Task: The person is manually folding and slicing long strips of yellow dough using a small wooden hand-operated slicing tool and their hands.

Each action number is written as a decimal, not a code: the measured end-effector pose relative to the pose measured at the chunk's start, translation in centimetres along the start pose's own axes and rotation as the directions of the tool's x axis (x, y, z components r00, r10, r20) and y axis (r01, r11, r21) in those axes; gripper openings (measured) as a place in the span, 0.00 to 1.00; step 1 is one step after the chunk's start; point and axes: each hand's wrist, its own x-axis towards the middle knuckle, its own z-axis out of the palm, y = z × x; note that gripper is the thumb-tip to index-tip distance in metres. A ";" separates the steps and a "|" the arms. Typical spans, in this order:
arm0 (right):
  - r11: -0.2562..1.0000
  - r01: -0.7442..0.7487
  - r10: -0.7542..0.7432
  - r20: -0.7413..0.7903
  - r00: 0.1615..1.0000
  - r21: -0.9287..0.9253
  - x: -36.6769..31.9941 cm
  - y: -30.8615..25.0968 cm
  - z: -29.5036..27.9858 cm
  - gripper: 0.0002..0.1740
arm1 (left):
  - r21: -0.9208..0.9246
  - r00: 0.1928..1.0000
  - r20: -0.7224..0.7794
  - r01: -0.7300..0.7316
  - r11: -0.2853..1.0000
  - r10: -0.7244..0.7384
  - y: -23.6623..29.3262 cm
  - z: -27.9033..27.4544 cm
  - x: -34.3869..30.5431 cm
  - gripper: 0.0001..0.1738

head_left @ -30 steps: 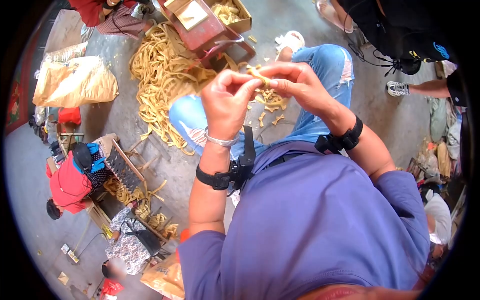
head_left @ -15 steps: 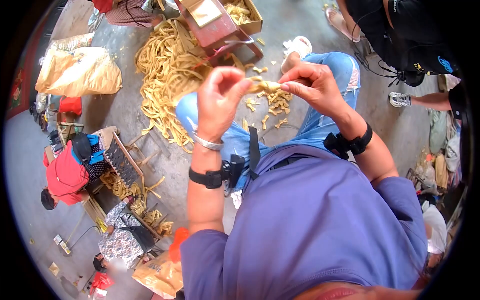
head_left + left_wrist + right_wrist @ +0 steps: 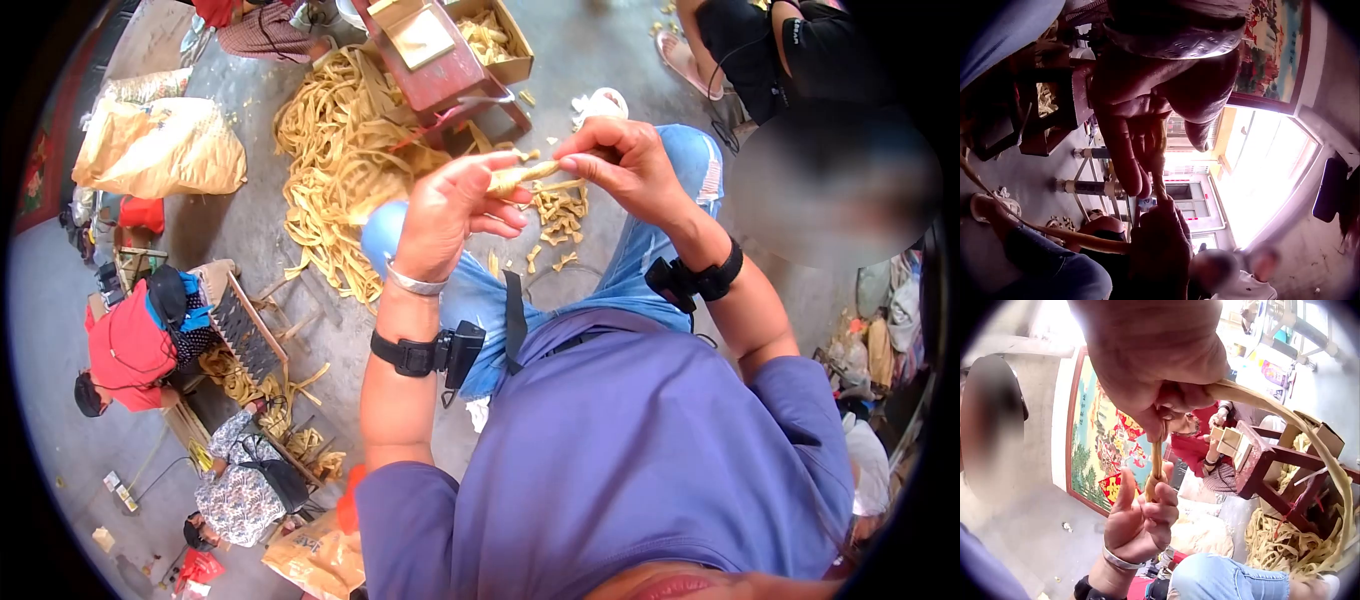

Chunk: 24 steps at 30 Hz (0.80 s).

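A long, flat tan-yellow strip (image 3: pixel 528 174) stretches between the two hands, above the lap. My right hand (image 3: pixel 628 172) pinches it between thumb and fingers; from there a loose length of the strip (image 3: pixel 1310 419) arcs away in the right wrist view. My left hand (image 3: pixel 440 215) has its thumb lifted away, while its fingers bend around the strip's other end, as the right wrist view shows. Beyond the hands, several small knotted pieces (image 3: pixel 562 210) lie on the floor. A large heap of loose strips (image 3: pixel 330 165) spreads to the left of them.
A dark red stool (image 3: pixel 440 70) stands past the heap, beside a cardboard box (image 3: pixel 515 68) of yellow pieces. A big tan sack (image 3: pixel 165 150) lies at the left. Other people sit around, one in a red shirt (image 3: pixel 135 350) by a wooden rack.
The hands have moved apart from close together, drawing the strip out between them. My left thumb and finger have come out of their pinch, and the left fingers have spread.
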 end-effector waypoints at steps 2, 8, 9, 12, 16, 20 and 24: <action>1.000 -0.014 0.014 -0.008 1.000 0.023 0.4 0.4 0.2 0.05 | 0.163 0.991 -0.075 -0.095 0.982 0.108 -0.6 -0.9 0.3 0.16; 0.951 0.177 -0.164 0.073 0.984 -0.252 1.2 0.7 0.9 0.08 | 0.455 0.905 -0.286 -0.162 0.876 0.315 -0.5 -1.2 0.3 0.10; 0.969 0.141 -0.130 0.065 0.989 -0.205 1.2 0.9 0.8 0.09 | 0.415 0.889 -0.307 -0.195 0.888 0.339 -0.6 -1.0 0.3 0.12; 0.992 0.056 -0.051 0.048 0.998 -0.115 1.7 1.9 1.3 0.10 | 0.274 0.872 -0.360 -0.241 0.931 0.331 -1.5 -2.2 1.0 0.13; 0.995 -0.103 0.101 0.124 0.987 0.011 3.8 3.0 1.3 0.12 | 0.084 0.931 -0.171 -0.312 0.946 0.322 1.0 -3.1 3.1 0.21; 0.998 -0.032 0.024 0.169 0.985 0.048 7.5 2.1 1.5 0.13 | 0.400 0.997 0.012 -0.078 0.913 0.080 3.9 -3.0 5.1 0.18; 0.999 -0.028 0.031 0.194 0.980 -0.019 11.8 1.8 1.0 0.14 | 0.311 0.973 -0.096 -0.172 0.935 0.211 5.0 -4.9 8.1 0.08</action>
